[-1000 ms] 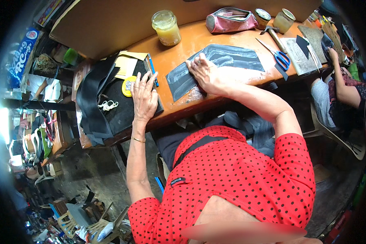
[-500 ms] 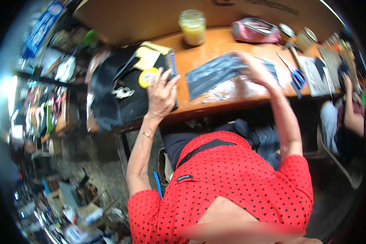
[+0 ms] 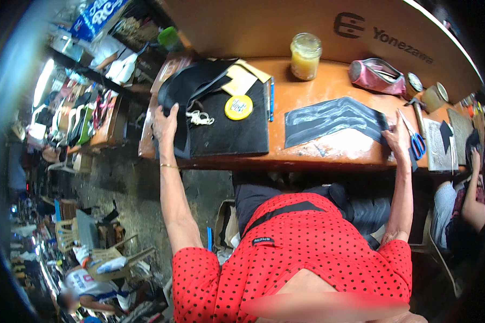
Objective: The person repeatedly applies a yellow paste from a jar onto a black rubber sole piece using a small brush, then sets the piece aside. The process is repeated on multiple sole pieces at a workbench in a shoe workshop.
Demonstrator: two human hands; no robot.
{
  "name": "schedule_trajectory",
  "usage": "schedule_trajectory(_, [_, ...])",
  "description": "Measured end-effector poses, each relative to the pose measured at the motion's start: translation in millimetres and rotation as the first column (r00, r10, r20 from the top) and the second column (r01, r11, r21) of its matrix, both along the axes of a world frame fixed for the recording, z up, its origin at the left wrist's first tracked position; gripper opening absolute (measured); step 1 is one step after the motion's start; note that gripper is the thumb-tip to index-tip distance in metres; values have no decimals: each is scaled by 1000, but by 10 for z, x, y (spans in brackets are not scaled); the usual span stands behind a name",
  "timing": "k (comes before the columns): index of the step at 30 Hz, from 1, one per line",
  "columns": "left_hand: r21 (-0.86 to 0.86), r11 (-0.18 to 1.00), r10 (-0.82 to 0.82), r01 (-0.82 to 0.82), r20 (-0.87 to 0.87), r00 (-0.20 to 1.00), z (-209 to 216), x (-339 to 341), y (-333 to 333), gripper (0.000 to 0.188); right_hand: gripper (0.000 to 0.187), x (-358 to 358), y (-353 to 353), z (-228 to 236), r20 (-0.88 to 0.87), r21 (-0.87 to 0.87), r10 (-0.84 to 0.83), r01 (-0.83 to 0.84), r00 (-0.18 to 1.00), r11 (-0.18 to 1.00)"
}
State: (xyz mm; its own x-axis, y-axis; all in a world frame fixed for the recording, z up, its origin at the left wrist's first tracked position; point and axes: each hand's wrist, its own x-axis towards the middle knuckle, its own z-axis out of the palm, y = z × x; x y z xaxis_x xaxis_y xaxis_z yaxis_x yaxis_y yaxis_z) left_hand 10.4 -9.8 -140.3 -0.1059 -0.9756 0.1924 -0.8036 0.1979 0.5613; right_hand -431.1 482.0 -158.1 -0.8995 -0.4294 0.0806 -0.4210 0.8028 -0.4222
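1. The left hand [image 3: 166,123] lies flat, fingers spread, on a pile of black leather pieces [image 3: 186,102] at the left end of the orange bench [image 3: 307,89]; it presses on the pile and grips nothing that can be seen.
2. The pile rests on a black mat [image 3: 229,134], whose left edge is hidden beneath the leather and the hand.
3. On the mat sit a round yellow tin [image 3: 238,107] and a small white tangle [image 3: 199,117] too small to identify.
4. The right hand [image 3: 397,137] rests near the bench's front edge at the right end of a dark leather sheet [image 3: 328,119] streaked with whitish smears. Its fingers touch the sheet's edge; whether they pinch it cannot be told.
5. Blue-handled scissors [image 3: 415,141] lie just beside that hand.
6. A jar of yellowish liquid [image 3: 305,56] and a pink pouch [image 3: 376,76] stand along the back edge.
7. Another person's arm [image 3: 471,199] is cut off at the right rim.
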Motion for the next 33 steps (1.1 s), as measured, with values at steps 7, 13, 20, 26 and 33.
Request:
schedule_trajectory(7, [-192,981,41,-7,173,984,246,-92,154,71,110,217,-288,368,501,-689,270,190,822,700])
schedule_trajectory(13, [-199,980,51,1,253,966,370,-169,386,61,115,283,-352,726,448,-845,401,232,799,482])
schedule_trajectory(20, [-361,922,16,136,388,922,459,-164,364,38,99,363,-87,1558,169,-967,460,57,872,247])
schedule_trajectory(26, [-287,924,-77,253,509,857,602,-136,300,39,88,387,342,2129,-36,-982,297,-88,954,165])
schedule_trajectory(33, [253,795,-519,552,-187,834,739,63,81,30,80,223,751,2115,-154,-962,304,-213,940,170])
